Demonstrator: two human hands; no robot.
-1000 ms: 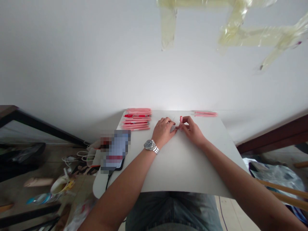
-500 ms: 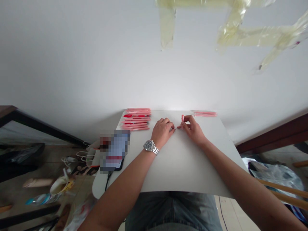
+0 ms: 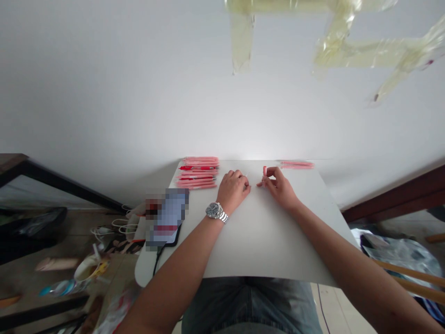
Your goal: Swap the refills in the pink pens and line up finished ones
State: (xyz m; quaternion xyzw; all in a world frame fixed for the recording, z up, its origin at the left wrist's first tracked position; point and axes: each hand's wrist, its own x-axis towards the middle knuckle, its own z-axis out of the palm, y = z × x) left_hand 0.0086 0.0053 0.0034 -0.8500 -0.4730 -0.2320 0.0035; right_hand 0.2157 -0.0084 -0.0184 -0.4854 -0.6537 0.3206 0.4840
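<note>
My right hand (image 3: pixel 280 185) pinches a short pink pen part (image 3: pixel 264 170) that stands upright between thumb and fingers. Its lower end is hidden by the fingertips. My left hand (image 3: pixel 234 187), with a metal wristwatch above it, is just left across a small gap. Its fingers are curled in with the thumb against them, and whatever they hold is too small to name. A stack of pink and red pens (image 3: pixel 198 172) lies left of my left hand. Beyond my right hand, a few pink pens (image 3: pixel 297 164) lie along the wall.
The white table (image 3: pixel 264 246) stands against a white wall with yellowed tape (image 3: pixel 242 44). A phone (image 3: pixel 169 215), blurred out and with a cable, lies at the left edge. A cup (image 3: pixel 85 270) and a plastic bottle (image 3: pixel 60 288) are on the floor, left. Plastic bags (image 3: pixel 403 255) are at right.
My left hand has drawn back slightly to the left, widening the gap between the hands. My right hand keeps its pinch on the pink pen part, almost still.
</note>
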